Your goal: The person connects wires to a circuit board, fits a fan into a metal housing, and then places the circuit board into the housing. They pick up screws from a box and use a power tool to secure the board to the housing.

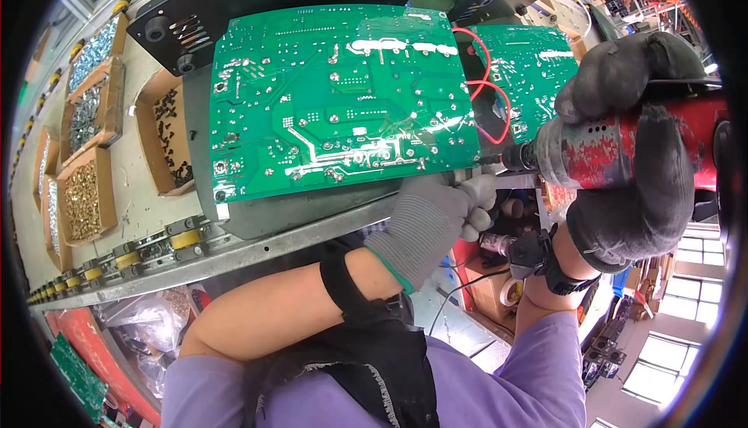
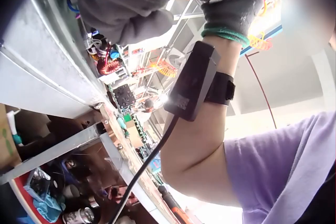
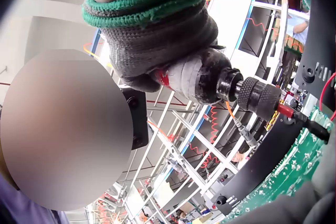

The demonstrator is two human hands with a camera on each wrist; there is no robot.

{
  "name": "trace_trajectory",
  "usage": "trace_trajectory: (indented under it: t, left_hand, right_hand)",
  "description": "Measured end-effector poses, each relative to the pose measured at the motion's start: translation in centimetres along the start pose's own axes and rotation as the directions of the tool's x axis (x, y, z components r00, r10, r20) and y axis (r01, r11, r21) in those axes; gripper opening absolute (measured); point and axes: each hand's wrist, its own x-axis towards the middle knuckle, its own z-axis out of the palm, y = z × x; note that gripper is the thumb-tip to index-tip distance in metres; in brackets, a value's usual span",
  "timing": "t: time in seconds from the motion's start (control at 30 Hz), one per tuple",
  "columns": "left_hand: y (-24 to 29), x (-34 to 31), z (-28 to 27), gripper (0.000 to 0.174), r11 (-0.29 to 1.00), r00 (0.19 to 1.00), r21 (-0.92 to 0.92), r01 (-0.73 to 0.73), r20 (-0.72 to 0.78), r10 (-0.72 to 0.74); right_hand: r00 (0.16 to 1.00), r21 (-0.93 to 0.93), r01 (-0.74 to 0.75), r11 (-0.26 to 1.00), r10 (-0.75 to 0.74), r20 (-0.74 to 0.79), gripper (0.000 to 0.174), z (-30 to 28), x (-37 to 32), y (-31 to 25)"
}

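A large green circuit board [image 1: 343,105] lies solder side up in front of me, over a dark panel [image 1: 280,218]. My gloved right hand [image 1: 635,155] grips a red, worn power screwdriver [image 1: 588,144] from above and beneath. Its black knurled chuck [image 3: 257,97] carries a bit that points at the board's near right corner. Close to that bit is my gloved left hand [image 1: 436,214], at the near edge of the board with its fingers bent. Whether those fingers pinch anything I cannot tell. In the left wrist view, the left glove [image 2: 131,8] fills the top left.
Cardboard trays on the left hold black screws [image 1: 165,136], brass-coloured parts [image 1: 82,202] and silver parts [image 1: 95,50]. A metal rail with yellow rollers [image 1: 185,239] runs along the near edge. Red wires [image 1: 499,105] loop toward a second green board [image 1: 530,70]. Black panels [image 1: 257,7] stand behind.
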Motion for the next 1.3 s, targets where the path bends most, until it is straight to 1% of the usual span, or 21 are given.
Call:
trace_trajectory:
  t: [0.1,0.2,0.3,0.4,0.57,0.7,0.8,0.87,1.0,1.1,1.17,1.3]
  left_hand:
    - [-0.2,0.1,-0.3,0.019,1.000,1.000,0.002,0.010,-0.010,-0.010]
    - [-0.5,0.4,-0.6,0.020,0.999,0.999,-0.039,0.021,0.025,-0.020]
    - [-0.6,0.4,-0.6,0.020,1.000,1.000,-0.005,0.008,0.023,-0.008]
    - [-0.4,0.5,-0.5,0.019,0.999,0.999,0.024,0.033,-0.001,-0.033]
    - [-1.0,1.0,-0.7,0.018,1.000,0.999,-0.024,-0.004,0.042,0.005]
    - [-0.6,0.6,-0.4,0.019,1.000,1.000,-0.022,0.013,0.018,-0.013]
    - [-0.5,0.2,-0.3,0.019,1.000,1.000,-0.008,-0.026,0.016,0.026]
    - [-0.5,0.1,-0.2,0.020,0.998,0.998,-0.033,-0.059,0.007,0.060]
    - [-0.4,0.0,0.1,0.019,0.998,0.998,-0.016,-0.067,-0.017,0.067]
    - [-0.7,0.2,0.3,0.017,0.996,0.999,-0.073,-0.048,-0.029,0.046]
    - [-1.1,0.2,0.4,0.014,0.987,0.994,-0.125,-0.103,-0.042,0.099]
    - [-1.6,0.3,0.4,0.013,0.983,0.990,-0.119,-0.138,-0.030,0.135]
  right_hand:
    - [1.000,-0.003,-0.005,1.000,0.005,-0.015,0.049,0.1,0.0,0.1]
    - [1.000,-0.005,-0.009,1.000,0.009,-0.025,0.049,0.2,0.0,0.2]
    - [0.999,-0.007,-0.011,1.000,0.010,-0.036,0.050,0.1,0.0,0.2]
    - [0.999,-0.007,-0.011,1.000,0.011,-0.044,0.050,0.1,0.2,0.2]
    - [0.998,-0.009,-0.017,1.000,0.017,-0.057,0.051,0.2,0.1,0.1]
    - [0.998,-0.007,-0.020,1.000,0.020,-0.063,0.051,0.3,0.1,0.2]
    - [0.997,-0.007,-0.024,1.000,0.024,-0.067,0.052,0.4,0.1,0.3]
    - [0.997,-0.005,-0.029,1.000,0.029,-0.070,0.052,0.5,0.1,0.3]
    - [0.996,-0.005,-0.037,0.999,0.037,-0.076,0.053,0.5,0.1,0.5]
    - [0.996,-0.010,-0.041,0.999,0.040,-0.079,0.053,0.5,0.1,0.7]
    - [0.996,-0.016,-0.039,0.999,0.037,-0.080,0.054,0.5,0.1,0.7]
    - [0.996,-0.027,-0.033,0.999,0.030,-0.089,0.054,0.3,0.0,0.5]
